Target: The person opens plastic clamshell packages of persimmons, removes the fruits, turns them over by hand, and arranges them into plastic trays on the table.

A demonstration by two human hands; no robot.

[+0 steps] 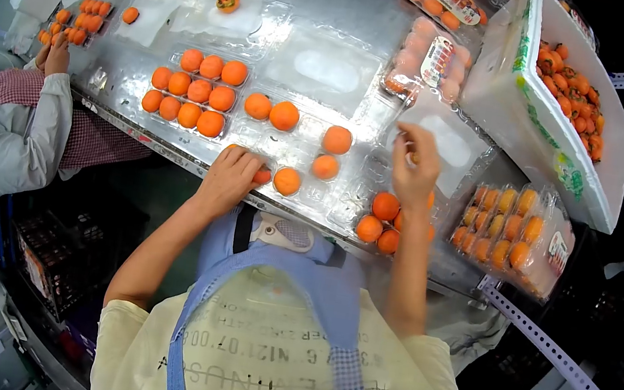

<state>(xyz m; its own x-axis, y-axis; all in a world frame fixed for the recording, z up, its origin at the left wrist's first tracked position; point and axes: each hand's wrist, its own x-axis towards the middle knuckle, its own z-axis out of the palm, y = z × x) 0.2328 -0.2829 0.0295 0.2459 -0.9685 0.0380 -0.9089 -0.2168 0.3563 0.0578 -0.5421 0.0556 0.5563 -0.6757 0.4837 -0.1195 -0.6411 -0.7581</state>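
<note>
My left hand [229, 176] reaches over the near edge of a clear plastic tray, fingers curled against a persimmon [261, 176] that they partly hide. Other orange persimmons sit in that tray, among them one persimmon [286, 181] just right of the hand. My right hand [415, 166] is raised above the table with its fingers bent inward. A small yellowish-orange patch shows between them, too little to name. Below my right wrist, a second clear tray [358, 212] holds several persimmons, partly covered by my forearm.
A filled persimmon tray [192, 90] lies at left. Closed packs [429, 59] are at the back, and another pack [514, 235] lies at right. A white foam box [498, 86] holds loose persimmons [572, 101]. A co-worker's hands [57, 56] handle fruit at far left.
</note>
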